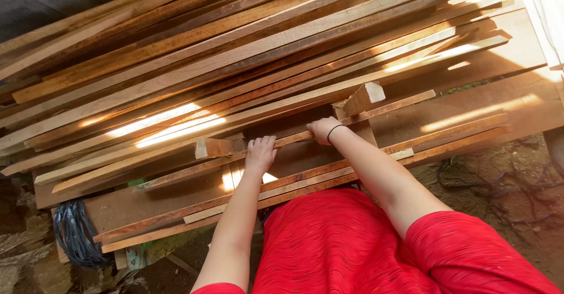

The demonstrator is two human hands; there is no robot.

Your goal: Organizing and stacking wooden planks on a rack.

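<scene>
A person in a red shirt (346, 241) leans over a big stack of rough wooden planks (235, 59). The left hand (259, 153) and right hand (324, 129) both rest on one long thin slat (405, 101), fingers curled over its edge. A black wristband (335, 129) circles the right wrist.

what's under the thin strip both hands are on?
Under the thin strip gripped by left hand and right hand: a wide dark board. Anything deeper is covered.
</scene>
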